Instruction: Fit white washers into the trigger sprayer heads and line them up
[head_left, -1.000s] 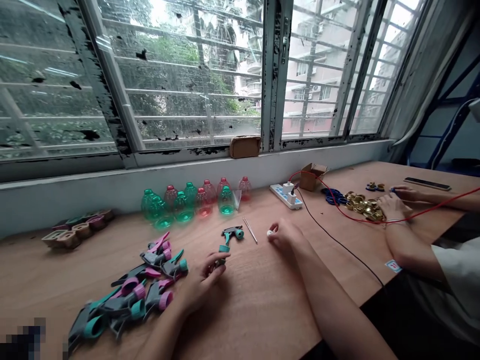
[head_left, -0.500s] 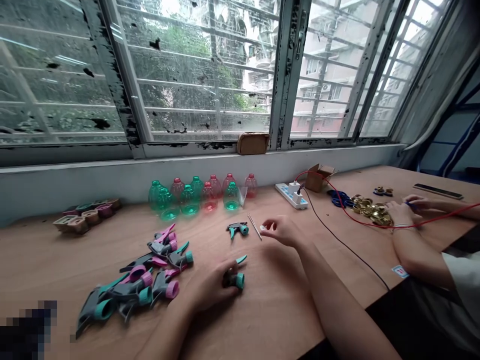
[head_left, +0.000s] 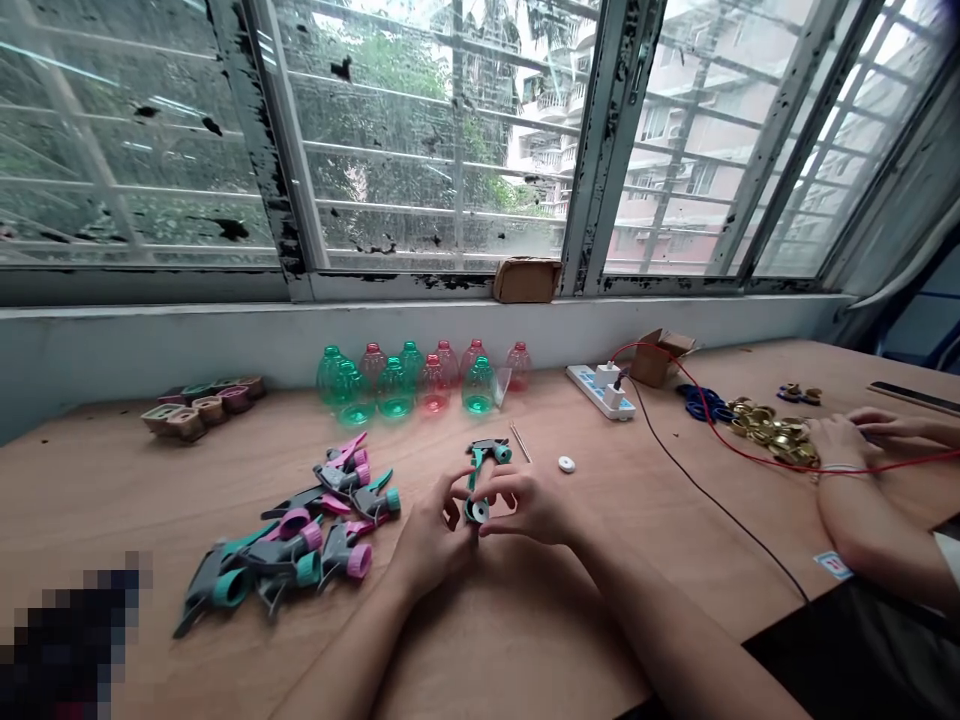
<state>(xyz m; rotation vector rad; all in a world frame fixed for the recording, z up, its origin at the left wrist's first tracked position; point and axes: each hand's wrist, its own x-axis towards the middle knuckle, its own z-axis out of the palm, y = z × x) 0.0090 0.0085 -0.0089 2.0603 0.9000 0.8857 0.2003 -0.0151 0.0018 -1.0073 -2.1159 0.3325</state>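
On the wooden table (head_left: pixel 525 640), from the left, small brown and pink moulded holders (head_left: pixel 202 405) stand in a cluster near the wall, and a heap of grey trigger sprayers (head_left: pixel 322 530) with pink or teal collars lies nearer the person. Behind the heap sit green and red plastic bottles (head_left: pixel 416 385). The left hand (head_left: pixel 427 530) and right hand (head_left: pixel 532 505) meet just beside the heap, both closed around a teal-and-grey sprayer (head_left: pixel 480 452), which stands upright between them with its teal collar (head_left: pixel 475 511) downward. Just right of it lie a thin metal rod (head_left: pixel 521 443) and a white disc (head_left: pixel 566 464). Farther right are a power strip (head_left: pixel 600 390), a cardboard box (head_left: pixel 652 360), blue parts (head_left: pixel 701 403) and brass caps (head_left: pixel 772 432). A co-worker's hands (head_left: pixel 844 440) rest just beside the caps, with a red wire (head_left: pixel 757 462) running past; whatever they hold is too small to tell.
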